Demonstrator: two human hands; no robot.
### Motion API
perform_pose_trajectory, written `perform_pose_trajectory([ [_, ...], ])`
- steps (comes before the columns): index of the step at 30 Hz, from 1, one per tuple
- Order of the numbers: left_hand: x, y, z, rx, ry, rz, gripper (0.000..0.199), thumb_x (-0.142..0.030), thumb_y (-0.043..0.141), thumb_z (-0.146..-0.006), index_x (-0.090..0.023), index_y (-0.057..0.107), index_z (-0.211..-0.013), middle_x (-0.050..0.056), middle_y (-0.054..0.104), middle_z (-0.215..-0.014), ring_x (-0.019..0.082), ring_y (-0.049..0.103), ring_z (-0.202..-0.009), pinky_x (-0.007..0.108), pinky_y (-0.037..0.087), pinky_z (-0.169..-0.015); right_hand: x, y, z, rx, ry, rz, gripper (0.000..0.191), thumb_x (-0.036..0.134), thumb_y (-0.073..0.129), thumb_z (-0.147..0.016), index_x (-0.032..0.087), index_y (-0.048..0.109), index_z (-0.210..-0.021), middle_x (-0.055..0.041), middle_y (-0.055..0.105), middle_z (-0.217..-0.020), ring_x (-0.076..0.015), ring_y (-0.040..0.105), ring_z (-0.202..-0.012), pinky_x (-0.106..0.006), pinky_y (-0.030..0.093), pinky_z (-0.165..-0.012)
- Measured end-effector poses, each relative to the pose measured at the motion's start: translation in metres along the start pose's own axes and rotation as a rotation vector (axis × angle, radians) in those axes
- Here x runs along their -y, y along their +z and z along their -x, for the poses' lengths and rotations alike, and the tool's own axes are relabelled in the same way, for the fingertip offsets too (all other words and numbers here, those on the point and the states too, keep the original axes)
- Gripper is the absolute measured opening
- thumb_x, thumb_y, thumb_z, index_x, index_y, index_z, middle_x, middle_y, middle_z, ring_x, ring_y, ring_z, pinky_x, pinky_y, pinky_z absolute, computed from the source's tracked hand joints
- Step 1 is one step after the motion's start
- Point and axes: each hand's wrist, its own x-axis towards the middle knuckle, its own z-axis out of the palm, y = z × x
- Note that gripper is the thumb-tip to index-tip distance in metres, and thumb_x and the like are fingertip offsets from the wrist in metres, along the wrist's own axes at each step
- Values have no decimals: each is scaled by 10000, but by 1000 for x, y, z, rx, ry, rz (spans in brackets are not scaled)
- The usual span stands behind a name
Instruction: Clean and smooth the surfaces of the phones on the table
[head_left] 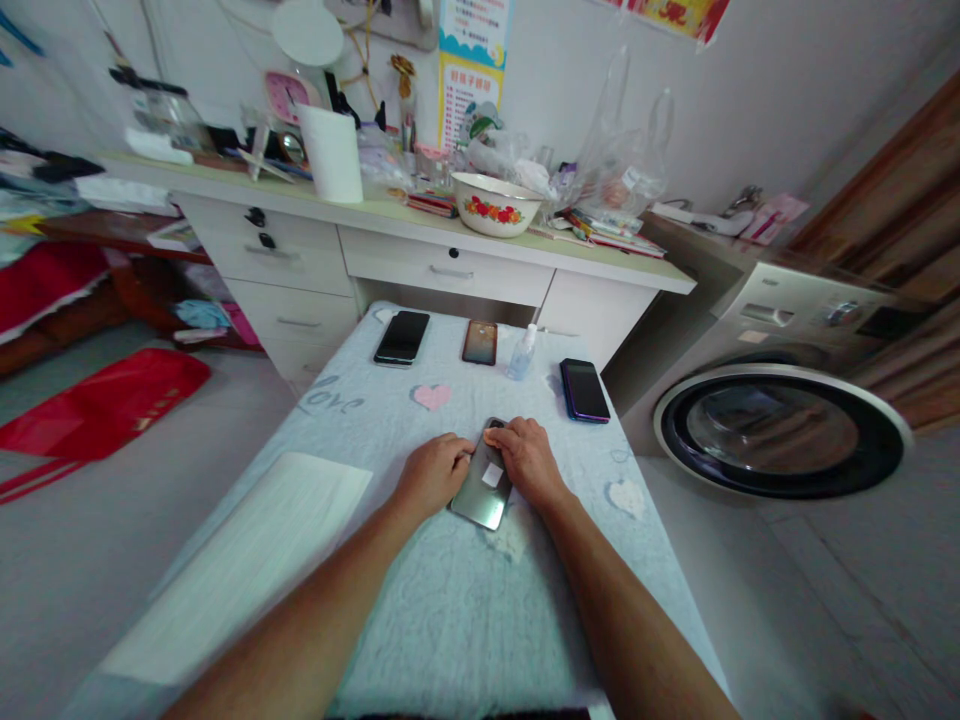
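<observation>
A silver-grey smartphone (pixel 482 495) lies back up on the cloth-covered table, with a small white square label on its back. My left hand (pixel 435 472) is closed at the phone's left edge, fingers curled and thumb against the side. From the right, my right hand (pixel 531 458) grips the upper end, its thumb lying by the camera area, which it partly covers. Beyond my hands are a dark phone (pixel 403 337), a brown phone case (pixel 480 342) and a clear spray bottle (pixel 522 352). To the right rests another dark phone (pixel 585 390) with a purple-blue edge.
A long white sheet (pixel 247 560) lies along the table's left side. Behind the table stands a white desk (pixel 285 240) bearing an enamel bowl (pixel 495 205), a white cylinder (pixel 331 155) and plastic bags. On the right is a washing machine (pixel 780 310); a red bag (pixel 112 405) lies on the floor at left.
</observation>
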Motion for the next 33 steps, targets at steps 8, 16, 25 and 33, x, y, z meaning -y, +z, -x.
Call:
perform_pose_trajectory([
  [8, 2, 1, -1, -2, 5, 9, 248, -142, 471, -828, -189, 682, -951, 38, 659, -893, 162, 600, -844, 267, 429, -752, 1, -4, 3, -26, -17, -22, 285, 340, 487, -964, 283, 659, -1184, -63, 581, -962, -186, 464, -903, -297, 312, -801],
  [16, 2, 3, -1, -4, 8, 11, 243, -149, 471, -834, -189, 684, -945, 40, 660, -884, 163, 601, -835, 269, 424, -751, -1, 1, -3, -47, 66, 36, 298, 363, 428, -987, 319, 650, -1181, -49, 558, -930, -174, 454, -868, -280, 302, -779],
  [25, 2, 2, -1, -6, 0, 13, 252, -140, 478, -825, -185, 681, -969, 41, 664, -907, 159, 604, -845, 264, 424, -759, -2, 4, -9, -24, 97, 97, 281, 288, 430, -983, 293, 672, -1126, -42, 549, -888, -173, 432, -804, -280, 281, -741],
  [33, -1, 0, 0, 8, -3, -10, 246, -145, 468, -830, -191, 681, -945, 37, 659, -890, 163, 604, -853, 268, 427, -763, 5, -8, 0, 41, -32, 49, 269, 278, 441, -982, 294, 678, -1109, -36, 556, -877, -171, 427, -831, -285, 252, -736],
])
